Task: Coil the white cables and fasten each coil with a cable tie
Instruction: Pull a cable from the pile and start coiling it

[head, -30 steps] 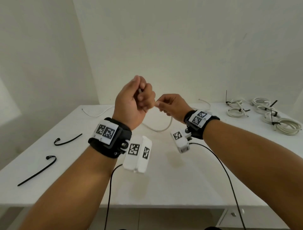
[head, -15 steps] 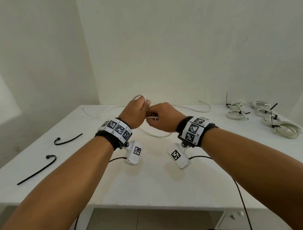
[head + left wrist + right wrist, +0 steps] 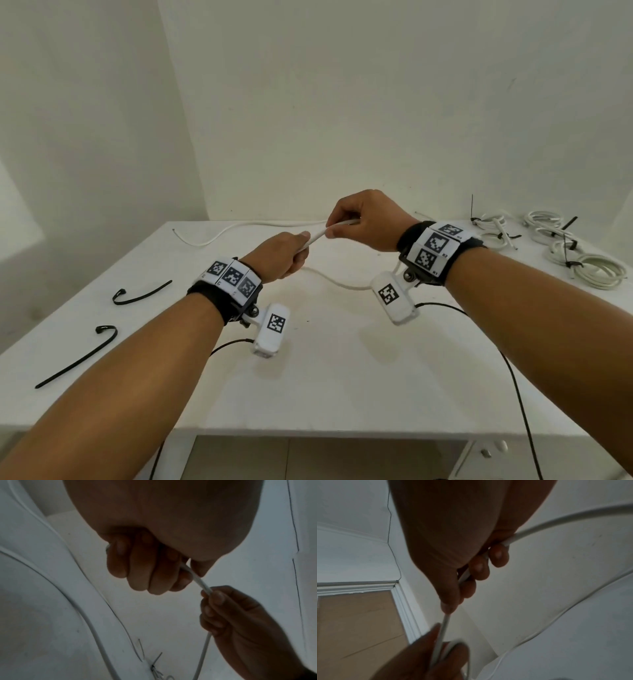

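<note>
A loose white cable (image 3: 317, 236) runs taut between both hands above the white table (image 3: 342, 377). My left hand (image 3: 291, 253) grips it in a fist, with a loop (image 3: 335, 281) sagging onto the table below. My right hand (image 3: 342, 228) pinches the cable higher and to the right; the rest trails along the far edge to a free end (image 3: 191, 240) at the back left. In the left wrist view, curled fingers (image 3: 145, 572) enclose the cable (image 3: 197, 578). In the right wrist view, thumb and fingers (image 3: 479, 568) clamp the cable (image 3: 443, 626).
Two black cable ties (image 3: 140, 296) (image 3: 78, 356) lie on the table's left side. Several tied white coils (image 3: 575, 253) sit at the back right corner. Black camera leads (image 3: 513, 377) hang from both wrists over the front edge.
The hands dropped from a raised position toward the table, then drew apart. My right hand rose to the right, stretching a short length of cable between them.
</note>
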Available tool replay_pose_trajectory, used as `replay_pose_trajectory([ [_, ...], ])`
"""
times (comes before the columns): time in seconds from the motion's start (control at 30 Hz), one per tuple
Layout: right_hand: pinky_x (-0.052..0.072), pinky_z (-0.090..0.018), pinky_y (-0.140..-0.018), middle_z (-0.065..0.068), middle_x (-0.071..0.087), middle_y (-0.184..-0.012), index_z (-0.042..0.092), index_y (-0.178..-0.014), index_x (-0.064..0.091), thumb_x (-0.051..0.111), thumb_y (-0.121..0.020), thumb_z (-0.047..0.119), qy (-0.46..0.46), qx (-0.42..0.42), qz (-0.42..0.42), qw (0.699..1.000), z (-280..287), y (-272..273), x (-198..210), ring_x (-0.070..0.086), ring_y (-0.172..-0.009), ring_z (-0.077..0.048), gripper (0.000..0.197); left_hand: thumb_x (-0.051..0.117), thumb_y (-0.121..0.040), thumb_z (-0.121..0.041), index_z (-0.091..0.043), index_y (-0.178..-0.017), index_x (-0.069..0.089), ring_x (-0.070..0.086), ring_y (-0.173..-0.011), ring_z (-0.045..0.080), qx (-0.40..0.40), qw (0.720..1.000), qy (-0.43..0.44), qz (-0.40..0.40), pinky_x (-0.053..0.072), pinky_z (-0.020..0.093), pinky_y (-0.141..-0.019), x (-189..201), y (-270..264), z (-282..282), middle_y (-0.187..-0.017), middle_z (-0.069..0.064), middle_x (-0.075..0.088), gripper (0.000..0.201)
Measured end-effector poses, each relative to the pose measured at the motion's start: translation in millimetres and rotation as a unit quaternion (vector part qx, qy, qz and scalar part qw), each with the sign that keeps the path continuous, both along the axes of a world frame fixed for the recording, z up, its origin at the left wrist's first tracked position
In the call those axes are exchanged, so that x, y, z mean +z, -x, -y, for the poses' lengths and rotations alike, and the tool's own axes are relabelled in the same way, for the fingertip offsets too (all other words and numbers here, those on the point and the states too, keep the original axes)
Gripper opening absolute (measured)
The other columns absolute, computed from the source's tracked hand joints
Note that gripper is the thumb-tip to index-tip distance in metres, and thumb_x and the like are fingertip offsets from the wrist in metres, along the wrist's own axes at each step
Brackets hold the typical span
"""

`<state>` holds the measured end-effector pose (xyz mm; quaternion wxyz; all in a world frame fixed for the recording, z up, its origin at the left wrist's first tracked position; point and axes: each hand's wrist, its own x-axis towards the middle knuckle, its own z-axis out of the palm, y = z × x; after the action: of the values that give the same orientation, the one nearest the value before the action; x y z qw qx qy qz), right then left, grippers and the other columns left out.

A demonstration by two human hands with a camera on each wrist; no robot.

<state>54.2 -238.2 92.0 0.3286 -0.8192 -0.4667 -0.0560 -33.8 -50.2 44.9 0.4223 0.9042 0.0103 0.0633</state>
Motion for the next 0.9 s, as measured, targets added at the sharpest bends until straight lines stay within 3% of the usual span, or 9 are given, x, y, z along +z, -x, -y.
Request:
replay_pose_trajectory([
  [0.2,0.035,-0.009,-0.051,0.012,0.060,-0.059,0.022,-0.081,0.077,0.078,-0.084,0.028,-0.009,0.001,0.004,1.000,6.8,-10.1,2.2,0.047,-0.052,-0.001,0.006,0.028,-0.107,-0.041,-0.020,-0.066,0.029,0.015,-0.048,0.012,-0.017,0.973,0.225,-0.043,0.015,0.022,-0.045,-7.4,9.3,17.0,-0.056,-0.004,0.021,0.045],
  [0.4,0.035,-0.008,-0.051,0.013,0.060,-0.059,0.024,-0.081,0.076,0.078,-0.083,0.030,0.014,0.004,0.007,1.000,8.6,-17.3,2.2,0.048,-0.053,0.000,0.006,0.028,-0.106,-0.041,-0.020,-0.067,0.031,0.015,-0.045,0.008,-0.030,0.943,0.325,-0.069,0.010,0.023,-0.046,-20.4,14.8,25.8,-0.052,-0.008,0.023,0.044],
  [0.53,0.033,-0.013,-0.048,0.004,0.053,-0.059,0.020,-0.083,0.077,0.074,-0.087,0.033,-0.030,0.002,-0.059,0.998,7.3,-20.1,-14.0,0.037,-0.047,-0.003,0.014,0.026,-0.106,-0.040,-0.021,-0.066,0.030,0.009,-0.046,0.011,-0.058,0.918,0.390,-0.049,0.007,0.026,-0.047,-11.6,20.0,36.2,-0.048,-0.008,0.020,0.045],
  [0.6,0.035,-0.015,-0.051,0.006,0.053,-0.058,0.027,-0.081,0.076,0.068,-0.092,0.034,-0.059,0.021,-0.081,0.995,4.6,-16.9,-18.2,0.039,-0.049,-0.005,0.015,0.024,-0.106,-0.042,-0.021,-0.064,0.031,0.006,-0.047,0.013,-0.085,0.897,0.432,-0.030,0.009,0.024,-0.044,-0.5,21.6,39.5,-0.046,-0.009,0.021,0.047],
  [0.67,0.038,-0.014,-0.053,0.009,0.054,-0.057,0.039,-0.071,0.071,0.062,-0.097,0.034,-0.091,0.037,-0.087,0.991,0.7,-11.6,-19.5,0.042,-0.048,-0.004,0.028,0.026,-0.104,-0.044,-0.022,-0.060,0.036,0.006,-0.045,0.013,-0.108,0.873,0.476,-0.009,0.013,0.022,-0.040,10.7,19.6,42.7,-0.045,-0.010,0.020,0.050],
  [0.73,0.038,-0.014,-0.052,0.011,0.055,-0.056,0.041,-0.062,0.065,0.056,-0.100,0.034,-0.116,0.044,-0.092,0.988,-3.7,-6.4,-20.4,0.042,-0.047,-0.004,0.039,0.026,-0.103,-0.045,-0.023,-0.059,0.037,0.005,-0.044,0.012,-0.116,0.852,0.511,0.022,0.013,0.021,-0.038,20.6,17.1,44.1,-0.048,-0.009,0.013,0.050],
  [0.8,0.039,-0.017,-0.052,0.010,0.055,-0.056,0.043,-0.069,0.065,0.052,-0.102,0.034,-0.118,0.051,-0.094,0.987,-7.9,-2.5,-23.5,0.042,-0.047,-0.005,0.037,0.025,-0.104,-0.043,-0.022,-0.064,0.033,0.005,-0.044,0.012,-0.114,0.843,0.521,0.064,0.013,0.021,-0.038,26.7,13.2,44.4,-0.053,-0.006,0.010,0.046],
  [0.9,0.039,-0.014,-0.051,0.009,0.056,-0.059,0.041,-0.102,0.069,0.045,-0.104,0.033,-0.084,0.040,-0.082,0.992,-11.8,-2.7,-30.1,0.043,-0.049,-0.004,0.025,0.022,-0.106,-0.041,-0.020,-0.068,0.031,0.006,-0.046,0.013,-0.086,0.837,0.530,0.106,0.012,0.023,-0.042,30.4,4.5,43.2,-0.047,-0.009,0.017,0.045],
])
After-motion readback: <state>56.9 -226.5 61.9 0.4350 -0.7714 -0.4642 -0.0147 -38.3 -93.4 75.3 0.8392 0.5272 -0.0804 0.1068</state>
